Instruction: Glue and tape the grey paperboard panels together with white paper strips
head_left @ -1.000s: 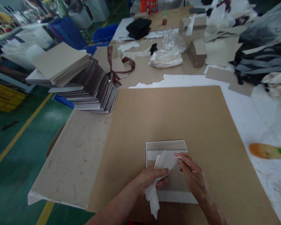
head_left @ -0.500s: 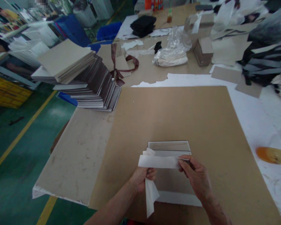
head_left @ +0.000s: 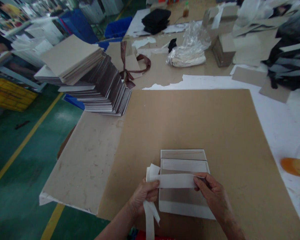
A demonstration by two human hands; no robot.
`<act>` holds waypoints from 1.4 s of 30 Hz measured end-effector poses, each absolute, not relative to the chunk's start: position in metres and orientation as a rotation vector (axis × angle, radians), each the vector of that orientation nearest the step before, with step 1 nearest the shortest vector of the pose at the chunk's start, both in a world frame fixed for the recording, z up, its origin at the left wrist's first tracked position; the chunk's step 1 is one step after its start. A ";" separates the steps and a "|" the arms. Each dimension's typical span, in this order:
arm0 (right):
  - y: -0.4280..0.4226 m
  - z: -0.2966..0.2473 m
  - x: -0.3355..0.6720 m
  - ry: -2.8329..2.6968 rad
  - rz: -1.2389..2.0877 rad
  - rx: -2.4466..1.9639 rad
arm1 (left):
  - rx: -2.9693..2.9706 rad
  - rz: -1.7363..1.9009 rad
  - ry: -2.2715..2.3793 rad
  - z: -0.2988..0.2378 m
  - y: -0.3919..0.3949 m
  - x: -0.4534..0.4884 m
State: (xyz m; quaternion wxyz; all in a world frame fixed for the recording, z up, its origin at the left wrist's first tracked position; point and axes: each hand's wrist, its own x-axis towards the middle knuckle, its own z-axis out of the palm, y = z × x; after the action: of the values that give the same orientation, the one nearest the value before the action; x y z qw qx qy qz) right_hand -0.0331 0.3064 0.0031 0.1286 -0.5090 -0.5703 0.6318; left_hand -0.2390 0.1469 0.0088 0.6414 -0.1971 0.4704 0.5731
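A white paper strip point(head_left: 176, 181) is stretched level between my two hands. My left hand point(head_left: 145, 193) is closed on its left end, together with more white strips point(head_left: 149, 216) that stick up above the fist and hang below it. At the right end, my right hand point(head_left: 212, 190) pinches the strip between thumb and fingers. Beneath the strip lies a flat grey board panel point(head_left: 182, 206) with white edges and a fold line near its far side. The strip covers part of the panel; whether the two touch I cannot tell.
A brown board point(head_left: 190, 116) covers the table under the panel. A tall stack of boards point(head_left: 102, 90) stands at the left. A brown ribbon point(head_left: 130, 71) and a plastic-wrapped bundle point(head_left: 187, 55) lie at the back. On the right is an orange object point(head_left: 295, 167).
My left hand has moved left and its thumb now lies over the strip. The strip sits lower in view, uncovering more of the panel's far part. My right hand keeps its pinch.
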 end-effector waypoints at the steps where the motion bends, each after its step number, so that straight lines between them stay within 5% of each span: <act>1: 0.306 0.003 -0.033 -1.660 1.842 -1.474 | -0.436 1.301 1.105 0.009 0.148 -0.238; 14: 0.360 -0.014 -0.046 -1.608 1.621 -1.533 | -0.277 1.440 1.631 -0.007 0.207 -0.253; 42: 0.397 -0.074 -0.046 -1.748 1.250 -1.666 | 0.187 1.068 2.189 -0.044 0.245 -0.265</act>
State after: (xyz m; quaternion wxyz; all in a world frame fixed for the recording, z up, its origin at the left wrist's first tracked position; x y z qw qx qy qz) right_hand -0.0460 0.3971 -0.0739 0.2096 -0.5991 -0.6286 0.4494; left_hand -0.2650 0.2450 -0.0439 0.3423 0.0721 0.8420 0.4107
